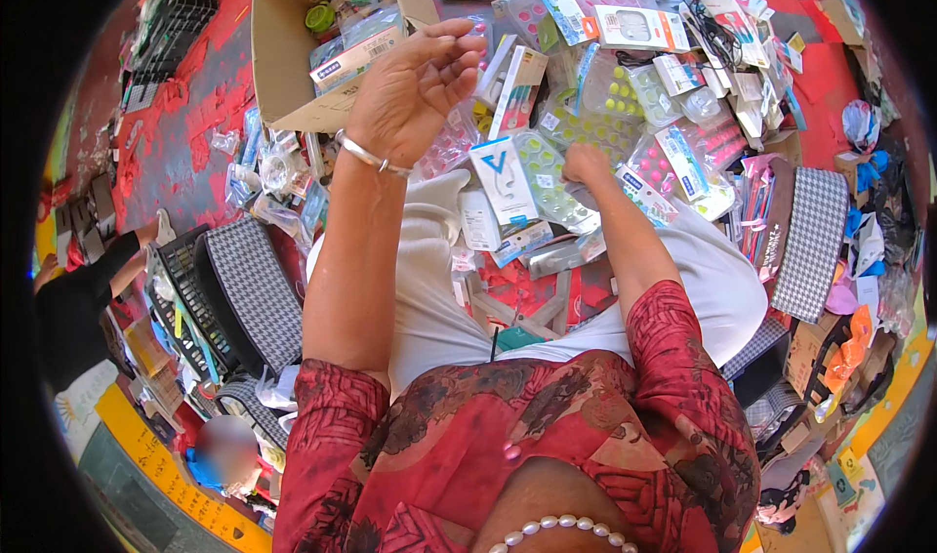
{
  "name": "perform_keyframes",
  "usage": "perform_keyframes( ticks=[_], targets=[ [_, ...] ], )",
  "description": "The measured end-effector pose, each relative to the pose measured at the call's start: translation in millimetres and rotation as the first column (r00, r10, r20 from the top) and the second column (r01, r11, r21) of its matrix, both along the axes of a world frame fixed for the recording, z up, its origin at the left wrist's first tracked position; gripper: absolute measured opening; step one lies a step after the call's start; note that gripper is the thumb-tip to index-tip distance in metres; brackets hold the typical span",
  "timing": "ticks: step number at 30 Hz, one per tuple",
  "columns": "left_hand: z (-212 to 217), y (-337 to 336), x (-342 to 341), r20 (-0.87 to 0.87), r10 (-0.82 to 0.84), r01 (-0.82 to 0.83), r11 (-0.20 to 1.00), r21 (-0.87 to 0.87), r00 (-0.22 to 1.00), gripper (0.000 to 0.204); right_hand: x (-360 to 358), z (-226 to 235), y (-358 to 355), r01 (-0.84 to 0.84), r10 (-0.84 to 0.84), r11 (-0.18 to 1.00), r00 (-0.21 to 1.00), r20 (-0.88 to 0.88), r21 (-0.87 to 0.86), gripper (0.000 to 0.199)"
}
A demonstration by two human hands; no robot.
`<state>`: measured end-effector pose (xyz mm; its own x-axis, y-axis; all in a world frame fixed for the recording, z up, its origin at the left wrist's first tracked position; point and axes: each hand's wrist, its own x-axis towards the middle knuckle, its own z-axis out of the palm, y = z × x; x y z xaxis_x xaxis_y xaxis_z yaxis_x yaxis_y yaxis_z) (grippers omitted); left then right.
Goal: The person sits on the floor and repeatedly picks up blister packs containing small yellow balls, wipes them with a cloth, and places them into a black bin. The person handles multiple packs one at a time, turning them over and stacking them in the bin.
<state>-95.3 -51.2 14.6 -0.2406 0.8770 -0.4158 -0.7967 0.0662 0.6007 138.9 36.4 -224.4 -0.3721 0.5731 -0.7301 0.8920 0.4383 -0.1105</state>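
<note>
Red printed cloth, soft and busy with dark flowers, makes up the shirt (547, 407), below a string of smooth round pearls (547, 522). Pale, creased trousers (429, 299) spread over the legs. Between the knees a slim white carton (504, 180) lies with a bold, angular blue mark on its glossy face; smaller print on it is too fine to read. Beside it, under the right hand (586, 165), sits a clear plastic tray (547, 177) moulded with rounded yellow-green bumps. That hand is bunched, knuckles up, and its fingertips are hidden, so I cannot tell whether it grasps the tray. To its right, a blue-and-white labelled pack (681, 163) rests on clear plastic dotted with pink. The left hand (422, 86), above a smooth metal bangle (374, 158), is raised with palm turned up and fingers loosely curled; small pink beads seem to show at its fingertips, though whether they are pinched there I cannot tell. Just beyond stands an open cardboard box (283, 75), matt brown, holding a green round piece (319, 19) and flat packs with blue label bands. Farther right, thin black cables (717, 40) tangle over white cartons, and scuffed red flooring (156, 153) flakes to grey
</note>
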Motion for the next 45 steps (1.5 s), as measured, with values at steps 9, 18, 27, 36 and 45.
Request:
perform_keyframes(
  ticks=[9, 18, 27, 36, 45],
  targets=[
    [-6, 8, 12, -0.142, -0.015, 0.018, 0.999, 0.026, 0.990, 0.029, 35, 127, 100, 0.181, -0.185, 0.982, 0.888, -0.421, -0.050, 0.037],
    [-10, 23, 62, -0.410, -0.291, 0.330, 0.944, 0.027, 0.864, 0.041, 60, 254, 57, 0.331, -0.796, 0.581, 0.042, -0.604, -0.743, 0.042],
    [11, 33, 95, -0.268, -0.541, 0.575, 0.815, 0.066, 0.797, 0.058, 57, 282, 55, 0.291, -0.823, 0.542, -0.004, -0.567, -0.789, 0.029],
    [9, 36, 99, -0.123, -0.415, 0.422, 0.906, 0.037, 0.902, 0.049, 72, 307, 78, 0.548, -0.637, 0.407, -0.404, -0.657, -0.731, 0.024],
    [-1, 23, 97, -0.076, -0.445, 0.452, 0.881, 0.144, 0.892, 0.044, 27, 270, 10, 0.078, 0.561, 0.807, 0.210, -0.801, 0.586, 0.029]
  ],
)
